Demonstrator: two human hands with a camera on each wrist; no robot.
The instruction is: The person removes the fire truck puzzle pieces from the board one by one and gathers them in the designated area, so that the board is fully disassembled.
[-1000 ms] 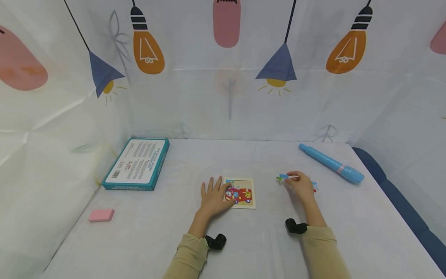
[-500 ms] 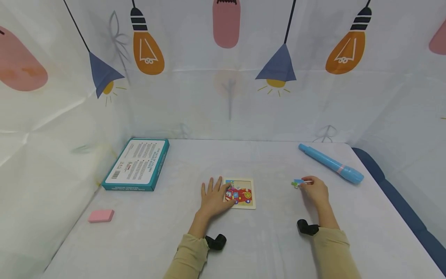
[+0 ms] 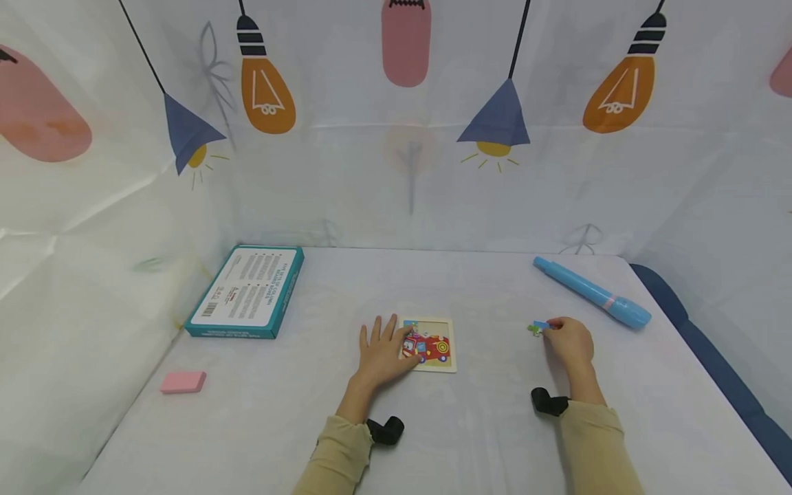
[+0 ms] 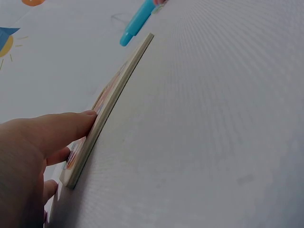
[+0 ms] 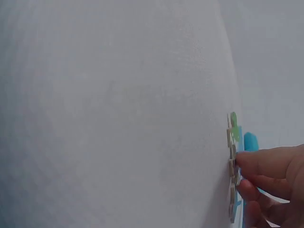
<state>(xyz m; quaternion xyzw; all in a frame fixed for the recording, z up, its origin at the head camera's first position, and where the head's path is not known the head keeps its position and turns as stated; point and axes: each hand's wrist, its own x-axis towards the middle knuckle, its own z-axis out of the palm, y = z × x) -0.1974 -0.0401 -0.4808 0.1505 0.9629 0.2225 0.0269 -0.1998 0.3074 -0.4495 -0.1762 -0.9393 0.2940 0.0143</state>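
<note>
In the head view my left hand (image 3: pixel 380 354) lies with its fingers spread over the left side of a small wooden jigsaw puzzle (image 3: pixel 435 346) in a pale frame. The puzzle shows a red vehicle, and its upper right holds a bare tan patch. In the left wrist view the thumb (image 4: pixel 85 116) presses the near edge of the puzzle frame (image 4: pixel 114 102). Farther right, my right hand (image 3: pixel 570 344) pinches a blue and green puzzle piece (image 3: pixel 537 328) close over the table. Seen from the right wrist, knobbly puzzle-piece edges (image 5: pixel 232 161) line up at the fingertips, partly hidden by them.
A teal-edged box (image 3: pixel 244 289) with a printed white face lies at the back left. In front of it sits a pink eraser-like block (image 3: pixel 183 382). A long light-blue tube (image 3: pixel 590 292) lies behind my right hand. Dark blue seating (image 3: pixel 711 357) borders the table's right side.
My right hand has moved to the right with the blue and green puzzle piece, over where another piece lay, and then slowed. My left hand stays on the puzzle.
</note>
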